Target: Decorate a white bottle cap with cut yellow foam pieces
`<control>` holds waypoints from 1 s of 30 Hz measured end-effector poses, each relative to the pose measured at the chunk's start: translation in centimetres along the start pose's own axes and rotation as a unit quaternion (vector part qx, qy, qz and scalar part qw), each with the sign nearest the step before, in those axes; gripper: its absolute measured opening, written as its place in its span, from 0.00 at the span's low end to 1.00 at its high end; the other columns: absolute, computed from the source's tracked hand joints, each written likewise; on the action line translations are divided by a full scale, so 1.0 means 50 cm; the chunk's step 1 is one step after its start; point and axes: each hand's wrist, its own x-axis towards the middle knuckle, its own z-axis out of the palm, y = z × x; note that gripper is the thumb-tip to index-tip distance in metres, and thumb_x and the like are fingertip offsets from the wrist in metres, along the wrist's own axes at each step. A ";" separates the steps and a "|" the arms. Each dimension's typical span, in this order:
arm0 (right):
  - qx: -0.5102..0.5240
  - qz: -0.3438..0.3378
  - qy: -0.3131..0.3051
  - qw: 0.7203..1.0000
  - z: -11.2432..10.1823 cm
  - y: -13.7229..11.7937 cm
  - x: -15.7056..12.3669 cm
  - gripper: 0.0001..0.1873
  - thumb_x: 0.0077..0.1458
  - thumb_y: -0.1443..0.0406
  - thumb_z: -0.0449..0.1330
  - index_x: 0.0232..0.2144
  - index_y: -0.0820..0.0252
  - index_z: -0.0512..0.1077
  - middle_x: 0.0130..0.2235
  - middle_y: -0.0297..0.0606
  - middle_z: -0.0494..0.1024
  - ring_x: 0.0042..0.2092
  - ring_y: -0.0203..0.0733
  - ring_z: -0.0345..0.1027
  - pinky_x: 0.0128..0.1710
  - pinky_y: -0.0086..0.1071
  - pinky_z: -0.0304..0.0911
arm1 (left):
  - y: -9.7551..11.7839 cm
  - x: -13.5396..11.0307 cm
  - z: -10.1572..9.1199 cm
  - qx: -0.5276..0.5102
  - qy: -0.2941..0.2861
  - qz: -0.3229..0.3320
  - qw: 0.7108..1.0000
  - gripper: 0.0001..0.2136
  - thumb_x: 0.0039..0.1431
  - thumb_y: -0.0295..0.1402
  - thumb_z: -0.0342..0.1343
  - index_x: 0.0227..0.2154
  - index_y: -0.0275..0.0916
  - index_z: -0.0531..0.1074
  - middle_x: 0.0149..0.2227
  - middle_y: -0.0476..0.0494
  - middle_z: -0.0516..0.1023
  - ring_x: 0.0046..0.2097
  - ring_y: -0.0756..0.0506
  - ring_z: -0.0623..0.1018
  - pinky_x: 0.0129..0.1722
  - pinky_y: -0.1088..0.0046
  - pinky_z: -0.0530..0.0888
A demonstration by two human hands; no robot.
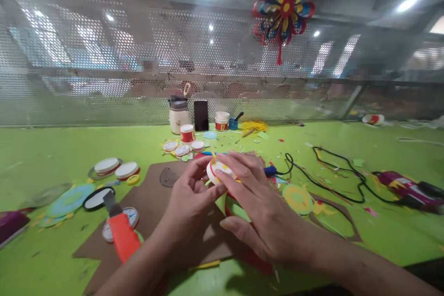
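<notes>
My left hand (194, 189) grips a small round white lid (212, 172) with a red band and yellow pieces on its face, tilted above the brown cardboard (152, 208). Stretched over the same lid, the fingers of my right hand (258, 199) touch its face and upper edge, while the thumb stands apart below. Part of the lid is hidden behind these fingers. Under my right hand shows a red ring (231, 206), partly covered. Beside my left forearm lies a red-handled cutter or scraper (123, 236), resting across another white lid (132, 216).
White lids (107, 165) lie left on the green table. A jug (179, 118), dark phone (201, 115) and white-red tubs (222, 122) stand at the back. Right are a yellow-green paper ring (297, 199), a black cable (347, 199) and a purple tool (409, 187). A paper flower (286, 7) hangs above.
</notes>
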 end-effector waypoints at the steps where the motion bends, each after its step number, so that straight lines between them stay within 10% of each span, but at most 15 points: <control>1: -0.006 -0.002 0.004 1.000 0.005 0.001 -0.001 0.31 0.65 0.57 0.50 0.64 0.69 0.52 0.68 0.51 0.48 0.69 0.54 0.35 0.66 0.56 0.41 | -0.007 0.005 -0.005 0.001 0.004 0.015 1.000 0.26 0.40 0.30 0.72 0.44 0.37 0.72 0.46 0.40 0.80 0.47 0.40 0.78 0.44 0.70 0.75; 20: -0.175 -0.020 0.000 0.984 0.023 0.013 -0.005 0.35 0.62 0.51 0.52 0.63 0.70 0.57 0.68 0.54 0.52 0.66 0.65 0.39 0.62 0.64 0.39 | 0.014 -0.005 0.009 0.077 0.027 -0.011 0.997 0.23 0.42 0.32 0.70 0.43 0.36 0.75 0.47 0.39 0.80 0.49 0.39 0.77 0.48 0.67 0.72; 26: -0.086 -0.012 0.048 0.995 0.000 0.009 -0.005 0.36 0.61 0.50 0.54 0.61 0.72 0.58 0.66 0.56 0.55 0.66 0.61 0.43 0.63 0.59 0.44 | 0.009 0.011 0.001 0.017 -0.006 0.004 1.000 0.21 0.40 0.32 0.71 0.40 0.39 0.76 0.45 0.40 0.81 0.49 0.38 0.78 0.48 0.65 0.74; 30: 0.060 0.056 0.163 0.983 -0.029 0.023 -0.001 0.19 0.62 0.62 0.56 0.53 0.65 0.68 0.57 0.50 0.67 0.61 0.50 0.56 0.60 0.48 0.55 | 0.009 0.006 -0.006 -0.015 0.004 -0.016 1.000 0.28 0.38 0.28 0.72 0.46 0.40 0.74 0.51 0.41 0.79 0.49 0.39 0.78 0.46 0.68 0.76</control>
